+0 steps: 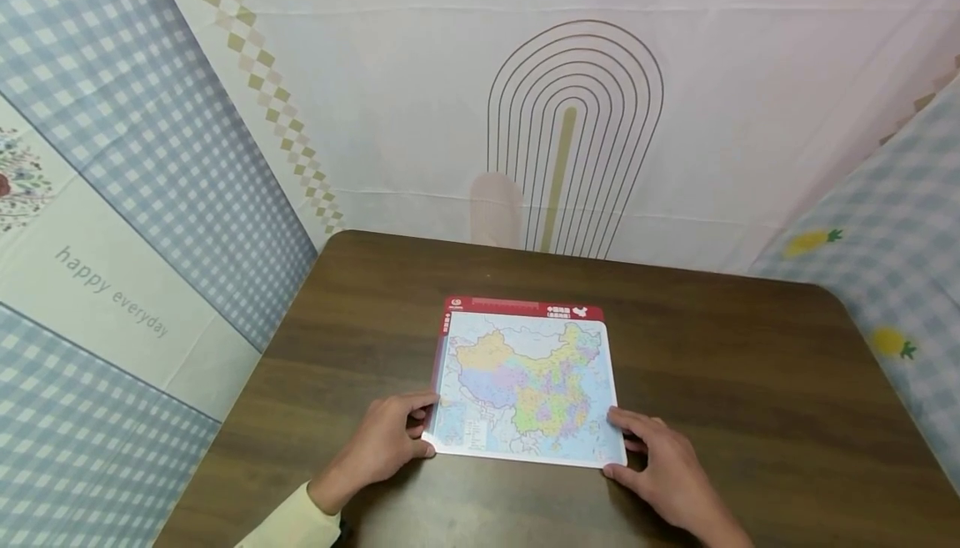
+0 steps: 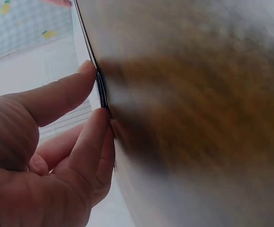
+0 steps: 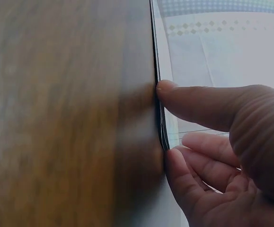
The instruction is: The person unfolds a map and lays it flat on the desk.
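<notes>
A flat map board [image 1: 536, 381] with a red top border lies on the brown table, printed with a pastel-coloured map and pale blue sea. My left hand [image 1: 386, 439] grips its near left corner, thumb at the front edge and fingers along the left side. At the near right corner my right hand [image 1: 663, 469] holds it the same way. Both wrist views show the board edge-on as thin dark layers, with the left thumb [image 2: 66, 97] and the right thumb [image 3: 198, 101] at the rim.
The wooden table [image 1: 720, 348] has rounded far corners. Behind it hangs a pale cloth [image 1: 397, 106] with an arch pattern. Blue checked cloth [image 1: 150, 89] hangs at the left, and another checked cloth with pineapples [image 1: 907, 256] borders the right.
</notes>
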The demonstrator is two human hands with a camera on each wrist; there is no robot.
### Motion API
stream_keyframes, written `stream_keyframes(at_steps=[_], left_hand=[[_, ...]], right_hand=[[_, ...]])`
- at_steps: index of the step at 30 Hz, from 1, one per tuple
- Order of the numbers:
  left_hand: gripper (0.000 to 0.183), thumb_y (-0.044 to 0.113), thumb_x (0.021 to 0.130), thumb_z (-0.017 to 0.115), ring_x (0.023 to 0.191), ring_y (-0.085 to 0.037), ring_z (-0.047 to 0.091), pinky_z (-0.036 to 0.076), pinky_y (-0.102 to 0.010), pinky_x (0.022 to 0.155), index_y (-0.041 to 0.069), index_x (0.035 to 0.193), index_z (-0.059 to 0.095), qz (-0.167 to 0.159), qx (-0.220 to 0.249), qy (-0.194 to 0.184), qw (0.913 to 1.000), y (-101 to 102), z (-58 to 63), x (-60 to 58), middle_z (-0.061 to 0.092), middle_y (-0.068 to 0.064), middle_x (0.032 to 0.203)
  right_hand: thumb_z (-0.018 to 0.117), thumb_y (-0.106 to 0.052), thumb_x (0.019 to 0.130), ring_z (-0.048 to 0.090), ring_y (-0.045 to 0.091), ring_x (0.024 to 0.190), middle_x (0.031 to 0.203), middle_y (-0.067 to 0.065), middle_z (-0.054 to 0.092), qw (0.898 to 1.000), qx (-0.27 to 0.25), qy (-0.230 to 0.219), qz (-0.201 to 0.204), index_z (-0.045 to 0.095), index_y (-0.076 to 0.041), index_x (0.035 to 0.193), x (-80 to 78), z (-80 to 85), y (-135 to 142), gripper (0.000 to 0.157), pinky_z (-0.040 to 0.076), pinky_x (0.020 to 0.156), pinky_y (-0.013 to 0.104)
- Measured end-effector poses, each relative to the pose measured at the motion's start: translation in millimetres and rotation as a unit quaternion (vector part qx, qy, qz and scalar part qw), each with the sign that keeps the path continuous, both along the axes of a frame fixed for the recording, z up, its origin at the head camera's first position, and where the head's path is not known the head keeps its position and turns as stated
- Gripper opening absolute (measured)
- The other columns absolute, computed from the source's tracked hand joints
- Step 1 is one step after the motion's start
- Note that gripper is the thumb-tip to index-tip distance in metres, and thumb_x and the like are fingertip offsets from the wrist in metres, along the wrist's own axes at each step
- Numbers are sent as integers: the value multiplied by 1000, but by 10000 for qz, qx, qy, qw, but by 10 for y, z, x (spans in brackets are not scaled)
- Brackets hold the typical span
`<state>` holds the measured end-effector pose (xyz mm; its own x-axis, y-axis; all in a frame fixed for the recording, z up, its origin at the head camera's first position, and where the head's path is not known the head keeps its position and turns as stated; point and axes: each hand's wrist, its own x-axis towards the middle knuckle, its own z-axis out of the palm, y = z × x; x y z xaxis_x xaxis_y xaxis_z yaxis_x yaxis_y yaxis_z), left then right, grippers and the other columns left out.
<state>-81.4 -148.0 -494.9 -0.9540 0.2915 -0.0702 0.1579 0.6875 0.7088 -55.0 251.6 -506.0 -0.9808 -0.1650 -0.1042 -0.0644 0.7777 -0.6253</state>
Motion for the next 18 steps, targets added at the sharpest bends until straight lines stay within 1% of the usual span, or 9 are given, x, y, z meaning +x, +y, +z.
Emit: stream_keyframes(at_steps=[1, 3, 7, 10, 15, 18], left_hand=[[68, 4, 70, 98, 93, -14, 68, 58, -22, 75, 3, 132, 72, 28, -84, 51, 9999, 2, -2, 1, 74, -8, 111], [68, 5, 69, 98, 94, -12, 66, 57, -22, 77, 3, 132, 73, 62, -159, 104, 9998, 7, -8, 2, 74, -7, 117], [67, 3, 69, 97, 95, -13, 62, 53, -22, 78, 0, 131, 73, 108, -136, 113, 9998, 8, -24, -5, 69, -7, 122], [67, 0, 69, 97, 93, -14, 58, 52, -21, 75, -2, 131, 72, 112, -53, 74, 9999, 5, -40, -14, 65, -7, 116], [66, 0, 67, 97, 89, -13, 56, 50, -19, 73, -2, 129, 73, 126, -48, -35, 9999, -14, -45, -26, 63, -4, 109], [66, 1, 66, 98, 87, -11, 56, 48, -20, 74, -1, 128, 74, 133, -69, -41, 9999, -24, -44, -41, 62, -2, 104]], right_hand=[[96, -17, 77, 71, 23, 112, 139, 14, 68, 10000, -18, 22, 10, 65, -6, 143, 3, -3, 1, 74, 60, 84, 22], [96, -17, 77, 71, 23, 112, 139, 14, 68, 10000, -20, 46, 3, 65, -6, 143, 6, -8, 1, 74, 60, 84, 22], [96, -18, 77, 71, 21, 111, 139, 13, 68, 9999, 105, 42, -10, 66, -7, 143, 8, 4, -10, 73, 60, 83, 22], [97, -20, 76, 71, 15, 106, 130, 7, 71, 9997, 214, 58, -69, 69, -10, 138, 1, 13, -20, 69, 60, 83, 22], [98, -21, 75, 64, 6, 96, 113, -4, 68, 9995, 196, 254, 57, 73, -13, 130, -45, 10, -25, 62, 58, 81, 22], [98, -22, 74, 62, 4, 94, 114, -3, 67, 9994, 123, 288, 146, 72, -11, 131, -74, -11, -12, 63, 58, 80, 21]])
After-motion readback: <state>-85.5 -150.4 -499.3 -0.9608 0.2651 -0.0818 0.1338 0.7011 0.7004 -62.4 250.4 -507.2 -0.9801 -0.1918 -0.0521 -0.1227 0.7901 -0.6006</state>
